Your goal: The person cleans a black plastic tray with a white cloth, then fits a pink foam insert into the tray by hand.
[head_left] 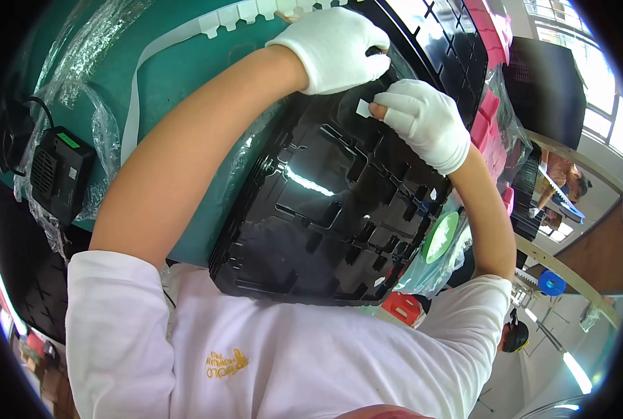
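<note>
A shiny black plastic tray with moulded ribs and recesses lies in front of me, its near edge against my shirt. My left hand, in a white glove, is over the tray's far end, its fingers curled together; what they hold, if anything, is hidden. Just right of it, my gloved right hand pinches a small flat white piece between bare-looking thumb and fingertip, above the tray's surface. Small white patches show on the tray's right side.
A long white strip with tabs curves across the green table. Clear plastic film and a black device lie at left. More black trays and pink pieces stand at far right, near a green oval.
</note>
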`<state>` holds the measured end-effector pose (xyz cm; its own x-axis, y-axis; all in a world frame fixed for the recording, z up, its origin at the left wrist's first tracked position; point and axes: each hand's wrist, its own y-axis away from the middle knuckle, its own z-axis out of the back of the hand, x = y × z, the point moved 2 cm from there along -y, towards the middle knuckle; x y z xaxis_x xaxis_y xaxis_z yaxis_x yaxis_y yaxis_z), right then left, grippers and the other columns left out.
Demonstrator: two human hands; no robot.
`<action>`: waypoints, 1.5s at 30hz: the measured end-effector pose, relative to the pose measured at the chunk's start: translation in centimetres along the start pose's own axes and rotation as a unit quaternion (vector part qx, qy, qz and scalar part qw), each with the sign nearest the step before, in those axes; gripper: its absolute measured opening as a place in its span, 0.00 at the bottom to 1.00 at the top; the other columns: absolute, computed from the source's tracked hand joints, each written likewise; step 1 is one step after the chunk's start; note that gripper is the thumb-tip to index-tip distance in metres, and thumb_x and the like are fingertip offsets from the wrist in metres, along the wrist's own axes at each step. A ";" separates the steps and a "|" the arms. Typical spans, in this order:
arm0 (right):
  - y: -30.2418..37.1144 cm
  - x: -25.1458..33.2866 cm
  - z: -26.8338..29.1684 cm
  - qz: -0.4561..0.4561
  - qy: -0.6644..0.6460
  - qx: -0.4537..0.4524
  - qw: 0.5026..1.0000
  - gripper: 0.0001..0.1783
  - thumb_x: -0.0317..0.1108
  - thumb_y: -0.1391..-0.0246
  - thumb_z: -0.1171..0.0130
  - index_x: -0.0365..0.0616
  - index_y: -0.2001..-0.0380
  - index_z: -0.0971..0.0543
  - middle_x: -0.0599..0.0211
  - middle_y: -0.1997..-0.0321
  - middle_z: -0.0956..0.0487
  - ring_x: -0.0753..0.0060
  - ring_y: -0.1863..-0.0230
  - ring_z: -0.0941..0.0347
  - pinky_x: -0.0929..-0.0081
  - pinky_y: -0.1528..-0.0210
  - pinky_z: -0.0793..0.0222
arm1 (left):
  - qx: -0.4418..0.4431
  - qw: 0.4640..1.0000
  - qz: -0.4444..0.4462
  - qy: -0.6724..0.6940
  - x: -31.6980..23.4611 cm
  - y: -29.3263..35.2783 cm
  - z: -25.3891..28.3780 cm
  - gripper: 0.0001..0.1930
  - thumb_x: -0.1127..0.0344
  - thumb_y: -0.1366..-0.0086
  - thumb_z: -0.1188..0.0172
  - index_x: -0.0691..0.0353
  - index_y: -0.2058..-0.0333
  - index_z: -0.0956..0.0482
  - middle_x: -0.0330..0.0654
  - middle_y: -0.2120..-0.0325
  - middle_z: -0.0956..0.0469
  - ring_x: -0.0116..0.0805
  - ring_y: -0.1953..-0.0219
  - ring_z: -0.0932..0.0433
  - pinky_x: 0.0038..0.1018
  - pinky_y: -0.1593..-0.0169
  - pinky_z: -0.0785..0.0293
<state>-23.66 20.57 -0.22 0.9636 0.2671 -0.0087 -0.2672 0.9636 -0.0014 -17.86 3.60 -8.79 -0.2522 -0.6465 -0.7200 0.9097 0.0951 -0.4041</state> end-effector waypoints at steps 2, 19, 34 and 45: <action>-0.4 -0.3 0.1 0.013 0.016 0.007 1.000 0.08 0.28 0.55 0.36 0.44 0.68 0.20 0.68 0.66 0.21 0.62 0.64 0.23 0.69 0.63 0.25 | 0.003 1.000 0.007 0.002 0.3 -0.3 0.2 0.19 0.53 0.32 0.49 0.59 0.59 0.15 0.52 0.63 0.16 0.50 0.59 0.17 0.40 0.50 0.22; -0.3 1.6 -1.0 -0.080 0.064 -0.052 0.993 0.08 0.27 0.59 0.35 0.45 0.72 0.22 0.69 0.70 0.21 0.64 0.68 0.23 0.67 0.66 0.25 | 0.023 0.997 -0.027 0.062 -0.1 -0.2 1.0 0.24 0.46 0.26 0.50 0.62 0.52 0.17 0.50 0.58 0.16 0.46 0.54 0.18 0.32 0.48 0.25; 15.8 7.9 7.8 -0.451 0.233 -0.127 0.852 0.01 0.30 0.54 0.35 0.48 0.77 0.17 0.60 0.77 0.20 0.58 0.75 0.21 0.68 0.69 0.24 | 0.037 0.980 -0.042 0.193 -0.6 -0.4 -0.1 0.21 0.53 0.26 0.49 0.63 0.46 0.23 0.45 0.56 0.18 0.37 0.48 0.23 0.32 0.41 0.31; 28.0 15.7 2.3 -0.612 0.172 0.091 0.767 0.03 0.32 0.49 0.37 0.47 0.72 0.16 0.61 0.68 0.16 0.53 0.65 0.19 0.59 0.62 0.23 | 0.065 0.970 -0.005 0.236 1.5 -0.5 -1.9 0.22 0.52 0.24 0.47 0.62 0.42 0.23 0.40 0.51 0.19 0.27 0.45 0.23 0.22 0.39 0.32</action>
<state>-16.04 51.75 1.87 0.4245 -0.8242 -0.3749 0.8711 0.4846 -0.0792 -19.27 4.00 -10.72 -0.3556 -0.2255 -0.9070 0.9328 -0.0253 -0.3594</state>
